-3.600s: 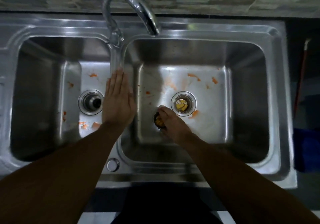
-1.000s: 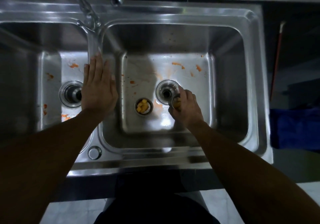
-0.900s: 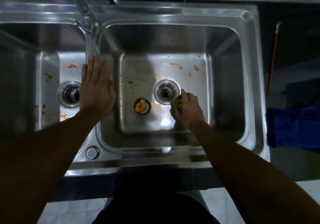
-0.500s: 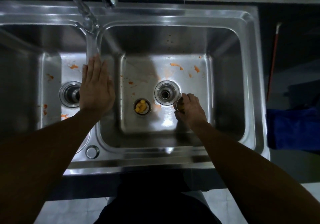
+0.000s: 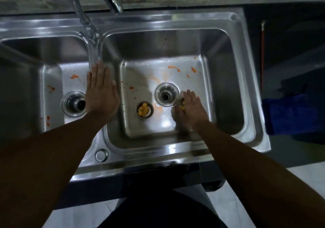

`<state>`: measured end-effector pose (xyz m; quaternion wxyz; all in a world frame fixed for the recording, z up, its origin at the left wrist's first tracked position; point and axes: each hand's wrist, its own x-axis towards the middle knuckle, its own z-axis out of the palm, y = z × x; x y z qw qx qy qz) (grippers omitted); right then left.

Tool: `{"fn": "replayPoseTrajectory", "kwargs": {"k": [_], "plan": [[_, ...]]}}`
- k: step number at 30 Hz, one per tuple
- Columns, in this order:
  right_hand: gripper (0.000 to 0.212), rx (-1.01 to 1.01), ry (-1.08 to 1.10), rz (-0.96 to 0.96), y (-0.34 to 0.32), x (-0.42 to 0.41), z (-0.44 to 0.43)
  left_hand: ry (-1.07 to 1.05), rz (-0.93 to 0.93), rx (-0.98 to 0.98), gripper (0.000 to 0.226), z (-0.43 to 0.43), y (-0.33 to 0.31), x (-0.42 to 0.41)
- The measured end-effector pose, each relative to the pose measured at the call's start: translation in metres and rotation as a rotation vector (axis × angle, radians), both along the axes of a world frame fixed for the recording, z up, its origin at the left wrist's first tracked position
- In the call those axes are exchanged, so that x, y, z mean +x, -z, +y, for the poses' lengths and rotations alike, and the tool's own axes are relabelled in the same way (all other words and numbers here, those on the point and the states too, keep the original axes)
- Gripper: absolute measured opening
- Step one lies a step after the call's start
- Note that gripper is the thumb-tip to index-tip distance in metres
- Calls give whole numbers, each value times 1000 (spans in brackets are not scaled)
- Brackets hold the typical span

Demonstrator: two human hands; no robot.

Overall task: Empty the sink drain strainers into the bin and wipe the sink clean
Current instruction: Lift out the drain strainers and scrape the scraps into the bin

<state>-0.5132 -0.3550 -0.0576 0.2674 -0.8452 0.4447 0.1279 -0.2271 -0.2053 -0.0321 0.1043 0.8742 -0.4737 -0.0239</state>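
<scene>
held strainer (image 5: 181, 104): small round metal cup with yellow food cubes inside, in the right basin just at 4 o'clock of the open drain, mostly covered by the right hand.
right hand (image 5: 192, 110): grip curled loosely round the held strainer, fingers bent over its rim; whether the cup is lifted or sitting on the basin floor i cannot tell.
loose strainer (image 5: 144, 110): round steel cup, shiny rim, heaped with yellow cubes; upright on the right basin floor at 8 o'clock of the drain, apart from both hands.
right drain (image 5: 166, 96): open, ringed steel flange, dark hole in the middle.
right basin (image 5: 226, 80): brushed stainless steel, rounded corners, steep walls; orange smears and crumbs toward 12 and 1 o'clock of the drain, pale smear at 7 o'clock; bare floor toward 6 o'clock.
left hand (image 5: 101, 95): grip flat and open, fingers together, palm down on the divider between the basins, holding nothing.
left basin (image 5: 52, 76): same steel, orange flecks on the floor, open left drain (image 5: 74, 103) beside the left hand at 9 o'clock.
tap (image 5: 98, 0): curved chrome spout at 12 o'clock, rising from the divider.
sink rim (image 5: 140, 159): flat polished lip at 6 o'clock.
blue cloth (image 5: 295, 115): soft, folded, at 3 o'clock beyond the sink edge.
</scene>
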Motion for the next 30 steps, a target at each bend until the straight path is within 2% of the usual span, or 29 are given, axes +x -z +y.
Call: {"fn": "replayPoseTrajectory", "kwargs": {"k": [6,10,13,17,19,24,30], "plan": [[66,75,36,11,-26,-32,10,12,60,52,61,-1,-7,1],[61,25,54,-52,-44,-57,13,-23,129,137,68,-8,-18,-8],[60,17,62,-82,-55,-68,6,-52,215,122,73,-12,-31,-45],[58,8,102,-147,-72,-76,-19,38,408,143,69,-10,-33,-124],[55,-39,143,-215,-81,-79,-40,133,490,137,61,-6,-29,-157],[35,-303,194,-396,-107,-91,-102,280,466,257,61,-3,-13,-211],[25,-536,246,-213,-113,-107,-163,241,460,326,61,-6,-5,-227]]}}
